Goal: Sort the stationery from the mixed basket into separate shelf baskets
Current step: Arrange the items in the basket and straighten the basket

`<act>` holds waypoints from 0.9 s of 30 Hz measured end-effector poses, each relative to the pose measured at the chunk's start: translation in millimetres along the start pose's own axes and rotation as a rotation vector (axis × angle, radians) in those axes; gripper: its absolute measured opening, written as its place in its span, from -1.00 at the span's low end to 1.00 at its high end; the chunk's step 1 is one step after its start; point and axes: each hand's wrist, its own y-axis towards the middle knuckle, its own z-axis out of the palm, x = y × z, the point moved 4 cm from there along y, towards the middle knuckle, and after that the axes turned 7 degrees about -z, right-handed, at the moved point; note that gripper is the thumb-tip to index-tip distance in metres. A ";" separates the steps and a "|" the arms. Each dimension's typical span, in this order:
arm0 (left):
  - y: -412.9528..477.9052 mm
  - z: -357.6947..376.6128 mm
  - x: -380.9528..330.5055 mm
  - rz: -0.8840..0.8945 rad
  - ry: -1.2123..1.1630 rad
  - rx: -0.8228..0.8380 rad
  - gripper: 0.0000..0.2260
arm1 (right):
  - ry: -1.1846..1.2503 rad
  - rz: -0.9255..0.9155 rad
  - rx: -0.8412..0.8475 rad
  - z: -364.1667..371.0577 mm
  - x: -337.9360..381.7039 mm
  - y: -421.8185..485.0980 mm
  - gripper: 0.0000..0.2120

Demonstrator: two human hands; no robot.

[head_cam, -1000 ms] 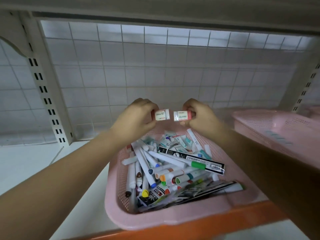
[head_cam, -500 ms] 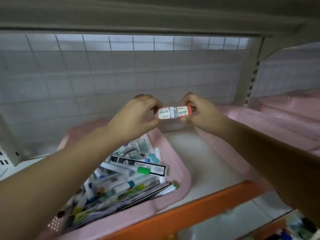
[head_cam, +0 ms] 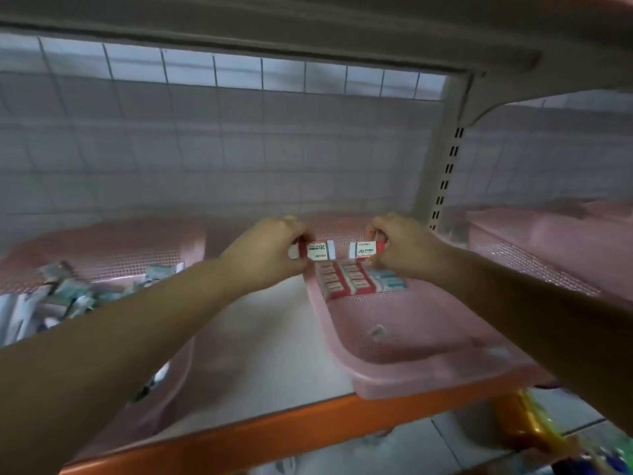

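Observation:
My left hand pinches a red-and-white 2B eraser. My right hand pinches a second eraser of the same kind. Both erasers hang a little apart above the far end of a pink shelf basket. Rows of matching red erasers lie packed at the back of that basket, with pale blue ones beside them. The mixed pink basket stands at the left, partly hidden by my left forearm, with pens and packets in it.
A third pink basket sits in the bay to the right, past a slotted upright. The shelf has an orange front edge and a wire grid back. Bare white shelf surface shows between the two nearer baskets.
My view and both hands have swung right, from over the mixed basket to over the eraser basket. The two erasers, held end to end half a second ago, are now slightly apart.

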 end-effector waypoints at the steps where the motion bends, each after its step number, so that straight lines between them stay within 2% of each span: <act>1: 0.5 6.6 1.0 -0.042 -0.016 0.005 -0.78 | 0.000 0.002 0.036 4.4 -4.8 2.2 -0.78; 5: 0.4 18.4 5.3 -0.197 -0.131 -0.045 -0.83 | 0.087 0.028 0.152 37.2 -17.7 12.0 -0.76; 10: 0.9 24.3 1.3 -0.285 -0.146 -0.067 -0.80 | 0.119 0.000 0.300 72.5 -13.5 14.9 -0.87; 12: 1.2 24.8 -0.3 -0.298 -0.150 -0.079 -0.79 | 0.118 -0.009 0.338 77.7 -10.1 18.0 -0.74; 17: 3.0 22.8 -2.5 -0.350 -0.162 -0.115 -0.77 | 0.089 -0.025 0.275 87.4 -10.5 23.1 -0.83; 20: 5.1 23.4 -3.7 -0.350 -0.155 -0.112 -0.78 | 0.150 -0.005 0.234 84.7 -15.1 21.4 -0.82; 24: 6.8 24.9 -3.4 -0.364 -0.143 -0.104 -0.79 | 0.156 -0.015 0.262 84.3 -17.9 18.5 -0.78; 27: 7.5 26.8 -3.5 -0.367 -0.121 -0.118 -0.79 | 0.145 -0.030 0.266 86.6 -19.3 18.3 -0.83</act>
